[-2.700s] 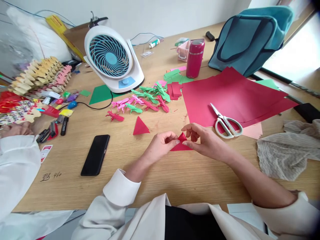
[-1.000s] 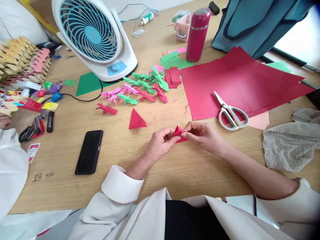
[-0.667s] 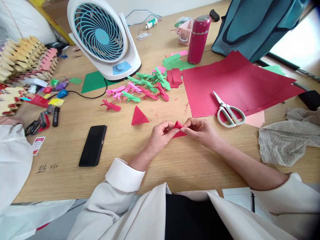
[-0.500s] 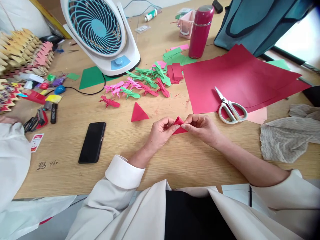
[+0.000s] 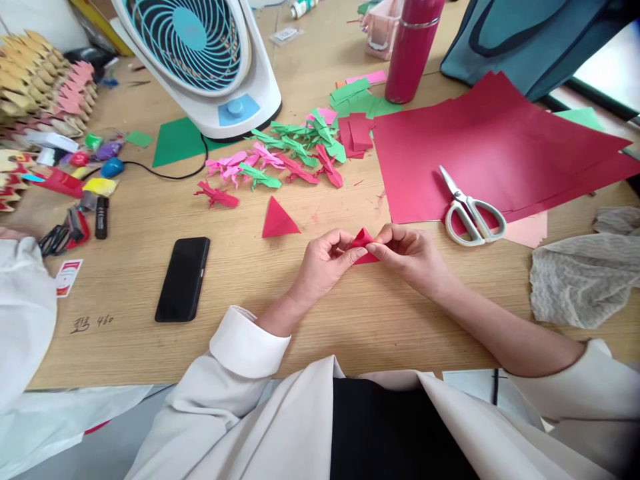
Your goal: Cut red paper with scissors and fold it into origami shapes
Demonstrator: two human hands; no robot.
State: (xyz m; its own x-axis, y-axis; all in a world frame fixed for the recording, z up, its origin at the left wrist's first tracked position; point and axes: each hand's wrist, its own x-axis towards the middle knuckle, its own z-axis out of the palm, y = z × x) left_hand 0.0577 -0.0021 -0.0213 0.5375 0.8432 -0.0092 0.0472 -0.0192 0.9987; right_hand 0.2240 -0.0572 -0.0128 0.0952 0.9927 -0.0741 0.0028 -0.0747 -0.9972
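Observation:
Between my two hands is a small piece of red paper (image 5: 363, 237), its upper part curled over. My left hand (image 5: 327, 259) pinches its left side with thumb and fingers. On the right side, my right hand (image 5: 411, 257) pinches it the same way, the two thumbs almost meeting. Part of the paper is hidden behind the fingers. A folded red paper triangle (image 5: 279, 219) lies on the table to the left of my left hand. Beyond it are several folded paper figures in green (image 5: 303, 143), pink (image 5: 230, 165) and red (image 5: 217, 195).
White-handled scissors (image 5: 473, 215) rest on large red sheets (image 5: 450, 147) at the right. A fan (image 5: 235, 110), a red flask (image 5: 413, 57) and a teal bag (image 5: 505, 47) stand behind. A black phone (image 5: 183, 280) lies left; another person's white sleeve (image 5: 25, 313) is at the far left.
The view has shifted slightly. Both hands still pinch the red paper, whose upper part now looks a little more curled over.

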